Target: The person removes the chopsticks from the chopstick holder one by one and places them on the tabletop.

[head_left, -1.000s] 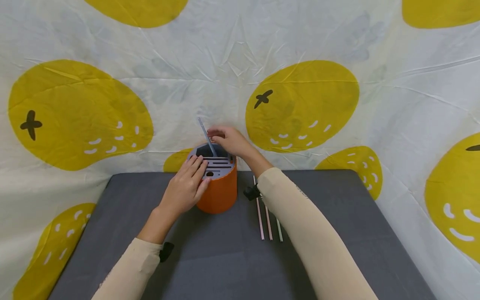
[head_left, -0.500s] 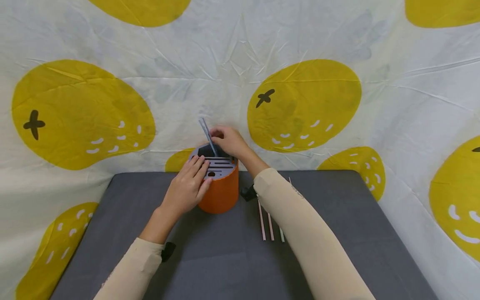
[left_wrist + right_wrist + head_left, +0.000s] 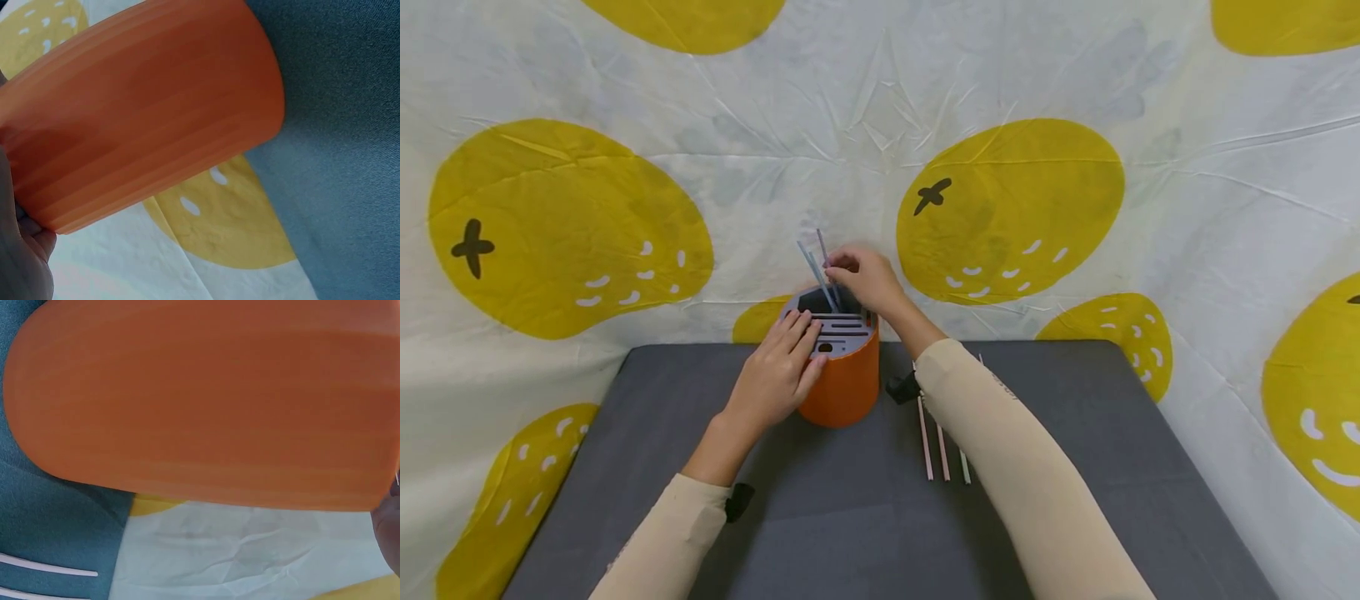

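Note:
An orange round knife block [image 3: 842,392] with a grey slotted top stands at the table's back edge. My left hand [image 3: 767,375] rests on its top, fingers stretched out flat, thumb near the front rim. Light blue chopsticks [image 3: 814,268] lean to the left out of the open compartment at the back. My right hand [image 3: 867,279] pinches a darker, thin chopstick [image 3: 822,242] above that compartment, its lower end inside the block. Both wrist views are mostly filled by the block's orange wall; only parts of the hands show there, at the edges.
On the dark grey table [image 3: 850,533], several pink and pale green chopsticks [image 3: 927,450] lie right of the block, partly under my right forearm. A white cloth [image 3: 820,108] with yellow fruit prints hangs behind the table and at both sides.
My right hand has moved slightly right, and the darker chopstick in its fingers now stands apart from the light blue ones. My left hand stays on the block's top.

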Demonstrator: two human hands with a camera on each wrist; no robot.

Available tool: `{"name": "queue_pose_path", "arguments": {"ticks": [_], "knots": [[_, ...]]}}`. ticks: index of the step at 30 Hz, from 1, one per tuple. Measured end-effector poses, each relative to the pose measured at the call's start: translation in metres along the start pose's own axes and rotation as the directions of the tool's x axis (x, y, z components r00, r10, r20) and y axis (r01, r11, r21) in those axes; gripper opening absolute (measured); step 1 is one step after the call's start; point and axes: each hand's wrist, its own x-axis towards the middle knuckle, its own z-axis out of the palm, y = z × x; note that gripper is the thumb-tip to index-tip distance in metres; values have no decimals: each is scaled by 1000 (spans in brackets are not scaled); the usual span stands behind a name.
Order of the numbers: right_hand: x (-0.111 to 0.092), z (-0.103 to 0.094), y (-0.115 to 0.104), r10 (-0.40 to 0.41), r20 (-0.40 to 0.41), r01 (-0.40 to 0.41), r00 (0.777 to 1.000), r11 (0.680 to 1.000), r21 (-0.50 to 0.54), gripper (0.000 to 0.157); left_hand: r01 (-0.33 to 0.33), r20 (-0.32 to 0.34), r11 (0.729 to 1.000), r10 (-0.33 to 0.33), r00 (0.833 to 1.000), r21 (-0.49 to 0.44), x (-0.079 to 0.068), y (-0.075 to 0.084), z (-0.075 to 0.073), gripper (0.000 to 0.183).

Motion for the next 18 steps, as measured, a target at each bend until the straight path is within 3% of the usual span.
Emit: {"name": "queue_pose_path", "arguments": {"ticks": [9,18], "knots": [[-3,-23,-9,-43,-73,60,996,967,247,19,6,-8,1000,-6,1000,-10,2,1,-2,54],[-6,-51,-20,-110,-222,190,969,904,383,17,21,13,1000,-21,1000,-15,2,2,-2,55]]}}
